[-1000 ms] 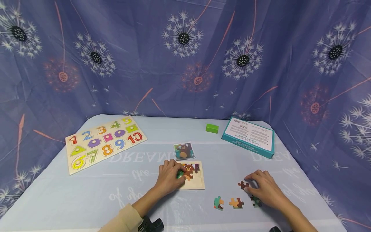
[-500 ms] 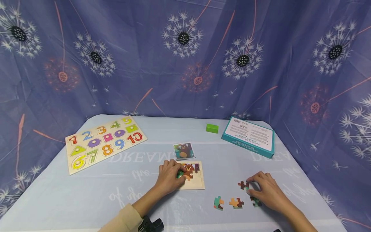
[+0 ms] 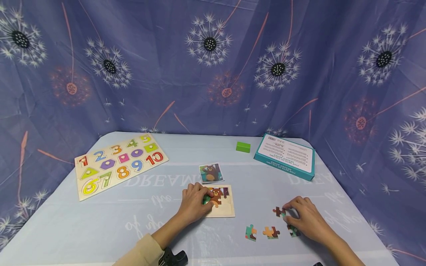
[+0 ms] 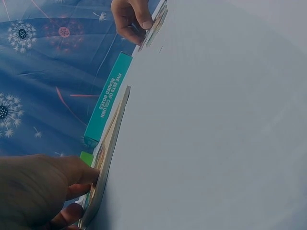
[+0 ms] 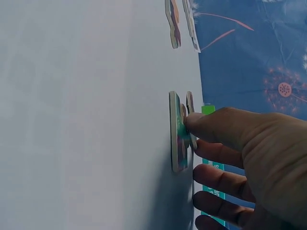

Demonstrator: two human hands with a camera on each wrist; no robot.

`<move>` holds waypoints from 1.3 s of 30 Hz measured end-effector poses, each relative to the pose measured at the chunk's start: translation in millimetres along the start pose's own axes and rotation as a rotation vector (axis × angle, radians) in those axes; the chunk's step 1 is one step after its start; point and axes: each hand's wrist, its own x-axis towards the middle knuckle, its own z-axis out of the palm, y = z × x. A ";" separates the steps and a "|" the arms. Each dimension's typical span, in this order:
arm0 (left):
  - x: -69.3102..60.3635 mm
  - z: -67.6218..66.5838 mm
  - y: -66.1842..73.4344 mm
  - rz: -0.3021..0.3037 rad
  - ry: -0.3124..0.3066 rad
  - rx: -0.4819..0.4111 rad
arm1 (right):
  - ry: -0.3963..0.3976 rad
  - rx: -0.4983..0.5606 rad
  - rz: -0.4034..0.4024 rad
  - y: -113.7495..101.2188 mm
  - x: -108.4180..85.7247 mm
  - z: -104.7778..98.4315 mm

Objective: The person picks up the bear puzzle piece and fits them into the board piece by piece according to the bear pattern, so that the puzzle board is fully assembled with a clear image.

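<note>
In the head view, my left hand [image 3: 195, 202] rests over the left side of a wooden puzzle board [image 3: 227, 211], thumb and fingers on its surface by a partly filled bear picture [image 3: 216, 196]. The left wrist view shows this hand [image 4: 48, 189] touching the board [image 4: 111, 132]. At the right, the thumb and index finger of my right hand [image 3: 307, 218] pinch the edge of a brown puzzle piece [image 3: 279, 211] lying on the table. Under that thumb lies a dark green piece [image 3: 293, 231], partly covered. In the right wrist view, the remaining fingers of this hand [image 5: 240, 158] are spread.
Left of the dark green piece lie an orange-brown piece [image 3: 271, 232] and a teal piece [image 3: 251, 233]. A bear picture card [image 3: 211, 173] sits behind the board. Farther off are a number board [image 3: 121, 162], a green block [image 3: 243, 147] and a teal box [image 3: 285, 157].
Compared with one second ago, my right hand has shifted slightly right, and more green shows on the brown piece's lower right edge. My left hand and the board have stayed in place.
</note>
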 end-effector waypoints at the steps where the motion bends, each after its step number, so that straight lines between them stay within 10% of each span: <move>1: 0.1 0.2 0.0 0.002 0.002 0.002 | -0.001 -0.002 -0.001 -0.2 0.3 -0.1; 39: 0.1 1.0 -1.4 0.028 0.011 0.007 | -0.027 0.077 -0.186 -89.0 65.6 30.3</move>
